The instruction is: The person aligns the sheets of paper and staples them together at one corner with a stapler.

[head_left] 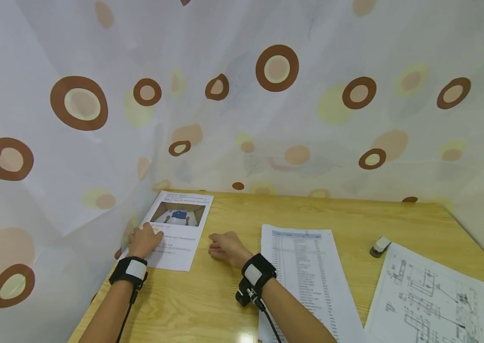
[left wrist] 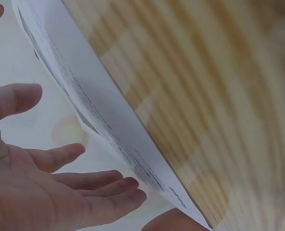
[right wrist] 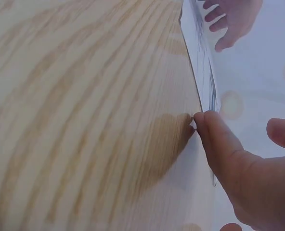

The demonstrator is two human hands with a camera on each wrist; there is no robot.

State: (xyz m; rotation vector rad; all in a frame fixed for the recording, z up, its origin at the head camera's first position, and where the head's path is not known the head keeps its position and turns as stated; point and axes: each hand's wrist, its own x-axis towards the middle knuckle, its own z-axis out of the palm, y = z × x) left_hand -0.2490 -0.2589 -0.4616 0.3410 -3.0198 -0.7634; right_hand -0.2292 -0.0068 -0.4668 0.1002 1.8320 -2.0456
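A printed sheet with a photo (head_left: 177, 245) lies at the table's left side. My left hand (head_left: 144, 240) is over the sheet's left part, its fingers spread and loosely bent with nothing between them in the left wrist view (left wrist: 60, 192). To the right of that sheet, my right hand (head_left: 230, 247) hovers low over the wood, fingers together and gently bent. In the right wrist view its fingertips (right wrist: 207, 118) come down close to the tabletop, near the edge of the sheet, and the palm is bare.
A long printed list (head_left: 306, 267) lies partly under the right forearm. Farther right are a sheet of technical drawings (head_left: 435, 300) and a small silver-and-black object (head_left: 380, 247) at its corner. Patterned curtain (head_left: 242, 119) surrounds the wooden table (head_left: 242, 209).
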